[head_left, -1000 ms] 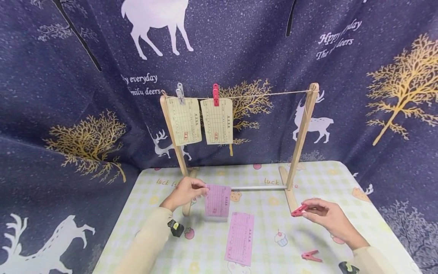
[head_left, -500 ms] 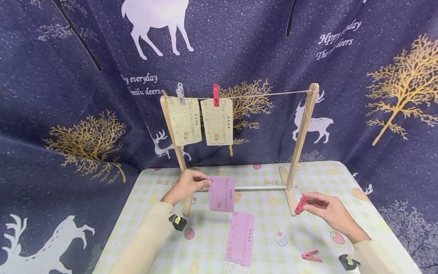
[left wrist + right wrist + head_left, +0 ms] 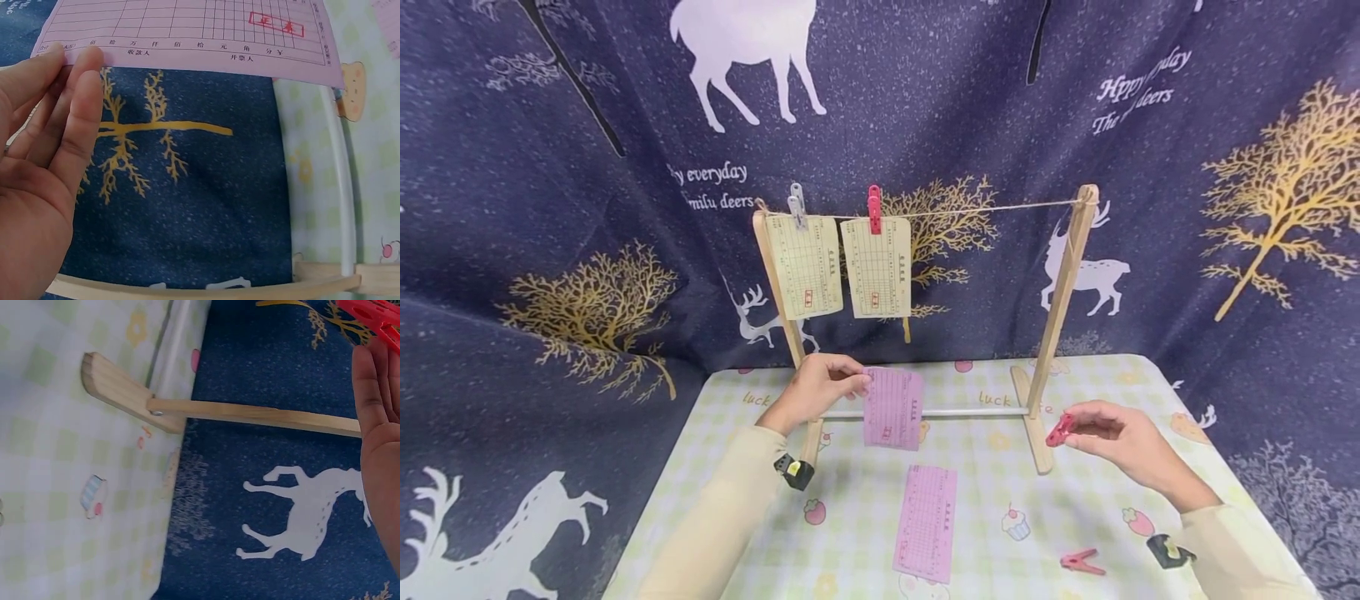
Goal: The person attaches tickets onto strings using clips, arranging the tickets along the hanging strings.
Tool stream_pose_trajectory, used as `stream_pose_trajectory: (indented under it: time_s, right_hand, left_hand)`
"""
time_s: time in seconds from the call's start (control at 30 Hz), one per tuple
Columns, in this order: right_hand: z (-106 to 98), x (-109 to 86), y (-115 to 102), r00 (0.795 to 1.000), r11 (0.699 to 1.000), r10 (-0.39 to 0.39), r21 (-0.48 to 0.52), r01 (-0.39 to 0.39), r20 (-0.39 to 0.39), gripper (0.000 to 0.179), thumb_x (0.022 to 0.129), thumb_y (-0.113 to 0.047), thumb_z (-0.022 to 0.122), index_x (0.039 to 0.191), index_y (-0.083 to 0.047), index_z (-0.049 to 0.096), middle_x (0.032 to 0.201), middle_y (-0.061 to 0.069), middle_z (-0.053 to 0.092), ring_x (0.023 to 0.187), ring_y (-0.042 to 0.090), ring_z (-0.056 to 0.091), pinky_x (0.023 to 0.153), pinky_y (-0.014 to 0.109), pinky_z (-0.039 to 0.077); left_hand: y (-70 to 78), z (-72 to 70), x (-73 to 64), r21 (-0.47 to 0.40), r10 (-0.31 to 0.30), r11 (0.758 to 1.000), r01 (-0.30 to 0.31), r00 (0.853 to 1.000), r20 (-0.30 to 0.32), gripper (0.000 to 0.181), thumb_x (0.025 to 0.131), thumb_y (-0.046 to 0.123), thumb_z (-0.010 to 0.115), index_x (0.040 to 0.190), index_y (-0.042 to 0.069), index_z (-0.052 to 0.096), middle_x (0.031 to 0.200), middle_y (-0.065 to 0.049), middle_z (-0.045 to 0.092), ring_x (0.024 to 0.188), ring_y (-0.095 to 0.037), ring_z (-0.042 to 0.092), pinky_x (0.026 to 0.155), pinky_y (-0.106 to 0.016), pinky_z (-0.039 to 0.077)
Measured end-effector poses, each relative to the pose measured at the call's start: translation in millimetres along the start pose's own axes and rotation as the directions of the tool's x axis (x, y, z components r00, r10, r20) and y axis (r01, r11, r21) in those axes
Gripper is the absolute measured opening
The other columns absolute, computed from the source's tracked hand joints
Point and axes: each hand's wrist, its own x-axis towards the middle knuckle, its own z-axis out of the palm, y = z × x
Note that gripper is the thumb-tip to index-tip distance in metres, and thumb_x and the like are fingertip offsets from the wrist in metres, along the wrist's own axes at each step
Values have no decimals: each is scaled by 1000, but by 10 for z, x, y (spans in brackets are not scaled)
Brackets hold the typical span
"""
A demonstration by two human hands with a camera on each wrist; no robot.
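Observation:
My left hand (image 3: 822,385) pinches a pink receipt slip (image 3: 892,408) at its upper left corner, and the slip hangs above the table. In the left wrist view the thumb and fingers hold the edge of that printed slip (image 3: 187,31), which bears a red stamp. On the right, my right hand (image 3: 1120,442) holds a red clothespin (image 3: 1061,430) between thumb and fingertips. The same clothespin (image 3: 375,315) shows at the top corner of the right wrist view. A second pink slip (image 3: 927,523) lies flat on the table, and another red clothespin (image 3: 1082,562) lies at the front right.
Behind the hands stands a wooden rack with a left post (image 3: 778,283), a right post (image 3: 1062,300) and a string (image 3: 985,208). Two yellow slips (image 3: 808,267) hang there under a grey clothespin (image 3: 797,208) and a red one. A patterned cloth covers the table (image 3: 985,475).
My left hand has lifted the pink slip up and slightly to the right. My right hand has risen a little, turning the red clothespin in its fingers.

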Motion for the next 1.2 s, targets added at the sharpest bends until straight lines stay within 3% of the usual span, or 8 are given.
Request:
stream_pose_trajectory:
  time_s: [0.17, 0.4, 0.53, 0.73, 0.97, 1.1, 1.2]
  right_hand:
    - [-44, 80, -79, 1000, 998, -10, -64, 9, -9, 29, 88, 6, 71, 116, 9, 65, 99, -10, 71, 88, 4, 68, 70, 20, 56]
    - [-69, 149, -179, 999, 994, -6, -112, 3, -31, 32, 87, 4, 73, 117, 9, 64, 98, -9, 72, 86, 3, 67, 69, 18, 55]
    - [-87, 203, -202, 998, 991, -48, -125, 44, -35, 31, 85, 7, 73, 114, 11, 65, 97, -9, 72, 86, 2, 67, 69, 17, 54]
    - [-104, 292, -265, 992, 988, -116, -104, 110, -55, 32, 81, 13, 74, 112, 12, 67, 98, -8, 73, 88, 2, 68, 73, 15, 54]
    - [-113, 437, -441, 984, 983, -162, -104, 154, -70, 34, 79, 15, 74, 112, 11, 69, 99, -7, 72, 87, 3, 69, 71, 16, 54]
    - [-138, 527, -557, 987, 984, -149, -110, 142, -61, 34, 81, 12, 75, 115, 9, 68, 96, -4, 72, 85, 4, 69, 71, 17, 55]
    - [-157, 595, -637, 991, 988, -120, -106, 113, -60, 34, 83, 8, 75, 116, 10, 66, 95, -4, 73, 84, 5, 70, 71, 17, 55]
  left_hand:
    - [100, -9, 37, -13, -22, 1000, 22, 1000, -10, 8, 92, 10, 73, 94, 3, 76, 79, -5, 75, 70, -17, 71, 65, -31, 58]
    - [159, -15, 105, -47, 26, 999, -28, 999, -35, 7, 90, 6, 73, 93, 0, 75, 79, -8, 74, 69, -16, 70, 64, -30, 58]
    - [222, -31, 131, -36, 33, 999, -35, 998, -57, 7, 90, 5, 74, 93, -1, 75, 79, -8, 74, 68, -17, 70, 63, -29, 58]
    - [283, -8, 166, -88, 78, 992, -85, 994, -80, 8, 90, 3, 73, 95, -4, 74, 79, -11, 74, 66, -12, 69, 61, -27, 57]
    - [389, -11, 240, -98, 82, 991, -92, 992, -100, 8, 89, 2, 73, 95, -5, 74, 78, -11, 74, 70, -29, 72, 62, -33, 59]
    - [477, -25, 297, -99, 85, 990, -95, 991, -106, 9, 89, 0, 73, 95, -7, 74, 78, -15, 73, 70, -32, 72, 61, -34, 59]
    - [535, -38, 339, -84, 84, 992, -93, 991, -102, 10, 89, 1, 73, 96, -7, 74, 80, -16, 74, 68, -27, 72, 60, -31, 58]
